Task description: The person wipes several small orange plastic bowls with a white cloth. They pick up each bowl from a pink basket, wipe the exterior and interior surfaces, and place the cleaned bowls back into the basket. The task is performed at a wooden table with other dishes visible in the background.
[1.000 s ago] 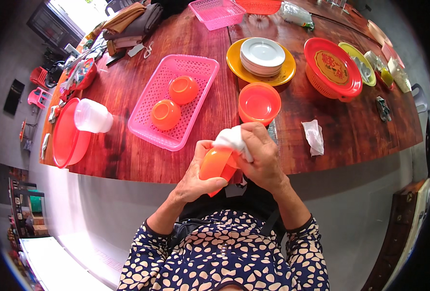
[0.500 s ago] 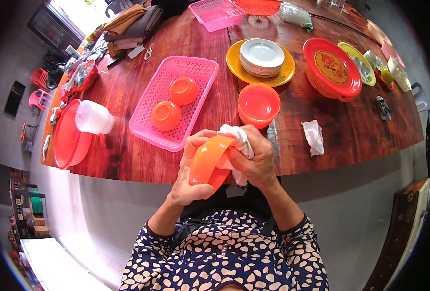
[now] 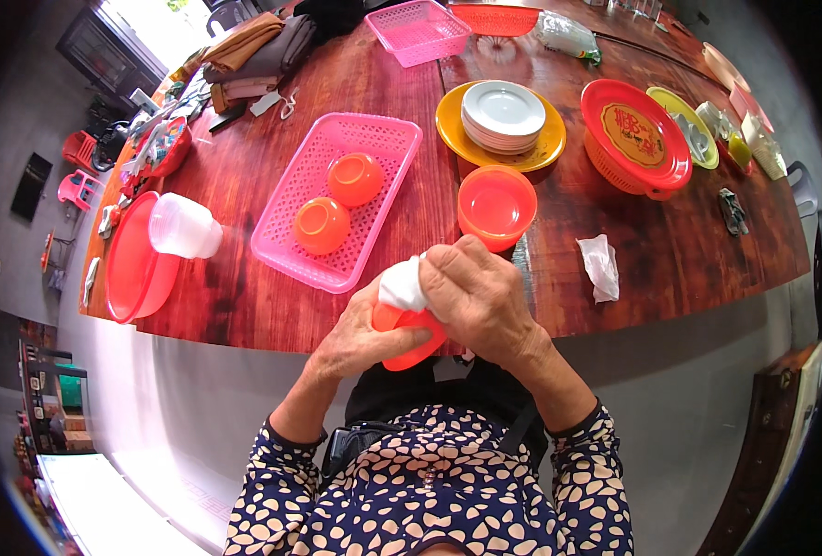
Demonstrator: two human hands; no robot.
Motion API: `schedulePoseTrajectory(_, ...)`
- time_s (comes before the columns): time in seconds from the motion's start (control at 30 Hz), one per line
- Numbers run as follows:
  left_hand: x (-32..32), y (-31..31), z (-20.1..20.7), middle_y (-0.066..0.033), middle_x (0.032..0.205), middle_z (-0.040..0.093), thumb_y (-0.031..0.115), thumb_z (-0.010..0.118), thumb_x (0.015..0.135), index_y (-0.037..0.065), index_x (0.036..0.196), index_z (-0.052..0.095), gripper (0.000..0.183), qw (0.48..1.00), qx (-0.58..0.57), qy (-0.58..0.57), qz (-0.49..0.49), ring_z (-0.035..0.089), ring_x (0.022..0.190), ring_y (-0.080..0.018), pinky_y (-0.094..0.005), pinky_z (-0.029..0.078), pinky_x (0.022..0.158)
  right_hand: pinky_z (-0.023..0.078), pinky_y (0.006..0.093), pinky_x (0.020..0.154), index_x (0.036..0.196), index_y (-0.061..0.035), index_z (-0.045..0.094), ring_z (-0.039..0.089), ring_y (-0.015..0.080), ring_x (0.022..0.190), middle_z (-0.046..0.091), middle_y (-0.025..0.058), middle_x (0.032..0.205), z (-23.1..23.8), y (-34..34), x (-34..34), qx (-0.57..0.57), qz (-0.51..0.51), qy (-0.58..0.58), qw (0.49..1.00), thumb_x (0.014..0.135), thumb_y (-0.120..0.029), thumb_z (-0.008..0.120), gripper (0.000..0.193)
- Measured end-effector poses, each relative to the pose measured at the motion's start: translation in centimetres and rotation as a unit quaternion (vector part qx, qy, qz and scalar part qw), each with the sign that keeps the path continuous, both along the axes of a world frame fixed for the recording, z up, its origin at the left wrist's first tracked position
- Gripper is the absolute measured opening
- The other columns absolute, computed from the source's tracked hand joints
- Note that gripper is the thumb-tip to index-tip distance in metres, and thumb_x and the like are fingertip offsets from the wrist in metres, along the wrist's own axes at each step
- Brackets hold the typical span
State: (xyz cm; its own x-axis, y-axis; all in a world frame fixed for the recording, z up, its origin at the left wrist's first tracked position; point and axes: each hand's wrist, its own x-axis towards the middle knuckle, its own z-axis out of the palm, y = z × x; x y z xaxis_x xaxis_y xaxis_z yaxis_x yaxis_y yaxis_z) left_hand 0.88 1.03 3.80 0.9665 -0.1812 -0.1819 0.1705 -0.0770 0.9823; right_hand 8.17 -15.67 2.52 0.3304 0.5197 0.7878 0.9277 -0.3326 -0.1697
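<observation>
An orange bowl point(image 3: 413, 354) is held in front of my body, just off the near table edge, with my left hand point(image 3: 360, 329) wrapped round its side. A white cloth point(image 3: 404, 285) lies over the bowl's far rim, bunched under the fingers of my right hand point(image 3: 478, 301), which press it against the bowl. My right hand covers part of the bowl. Just beyond stands an orange bowl stack point(image 3: 497, 206). To the left, a pink perforated basket point(image 3: 286, 252) has two upturned orange bowls point(image 3: 322, 225) in it.
White plates point(image 3: 504, 105) sit stacked on a yellow plate point(image 3: 450, 130). A red-lidded basket point(image 3: 675, 139) stands right of them, with a crumpled tissue point(image 3: 599, 267) nearer me. At left, a red basin point(image 3: 133, 269) leans beside clear plastic tubs point(image 3: 184, 227). Another pink basket point(image 3: 417, 32) is far back.
The bowl has turned in my left hand, its opening now tipped differently. My right hand has come over the top, moving the cloth from the inner right side onto the far rim.
</observation>
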Motion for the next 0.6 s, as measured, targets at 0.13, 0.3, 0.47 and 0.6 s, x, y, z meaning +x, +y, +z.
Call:
schedulePoseTrajectory(0.13, -0.7, -0.5, -0.7, -0.0051, 0.111, 0.056, 0.004, 0.067, 0.076, 0.004, 0.127, 0.041, 0.057, 0.993, -0.09, -0.052, 0.058, 0.055, 0.104, -0.0122, -0.0298, 0.045, 0.092, 0.051, 0.0362, 0.064, 0.091, 0.0021, 0.062, 0.058, 0.0272, 0.075, 0.056, 0.0101, 0.079, -1.4, 0.0, 0.5, 0.109, -0.006, 0.143, 0.984, 0.069, -0.007, 0.069, 0.024)
schedulePoseTrajectory(0.3, -0.6, -1.6, -1.8, -0.008, 0.118, 0.054, -0.002, 0.06, 0.076, 0.003, 0.129, 0.038, 0.058, 0.97, -0.149, -0.136, 0.137, 0.054, 0.109, -0.0139, -0.0306, 0.043, 0.096, 0.051, 0.033, 0.067, 0.092, 0.0009, 0.063, 0.064, 0.0261, 0.072, 0.063, 0.0151, 0.081, -3.1, 0.5, -0.5, 0.131, -0.041, 0.443, 0.886, 0.079, -0.009, 0.069, 0.018)
schedulePoseTrajectory(0.47, -0.5, -1.8, -4.3, -0.0105, 0.117, 0.055, -0.003, 0.056, 0.075, 0.002, 0.128, 0.039, 0.056, 0.949, -0.147, -0.163, 0.229, 0.055, 0.111, -0.0173, -0.0319, 0.043, 0.097, 0.051, 0.0277, 0.061, 0.096, 0.0012, 0.064, 0.062, 0.0092, 0.07, 0.068, 0.0048, 0.081, -6.2, 1.8, -2.8, 0.264, 0.101, 0.674, 0.682, 0.085, -0.016, 0.066, 0.02)
schedulePoseTrajectory(0.6, 0.0, -1.1, -5.5, -0.0117, 0.116, 0.056, 0.004, 0.057, 0.078, 0.001, 0.126, 0.039, 0.052, 0.938, -0.173, -0.162, 0.253, 0.056, 0.108, -0.0175, -0.0331, 0.045, 0.096, 0.051, 0.0354, 0.068, 0.097, 0.0028, 0.064, 0.068, 0.0301, 0.074, 0.067, 0.0196, 0.081, -6.5, 0.4, -3.8, 0.069, 0.111, 0.575, 0.808, 0.088, -0.021, 0.06, 0.026)
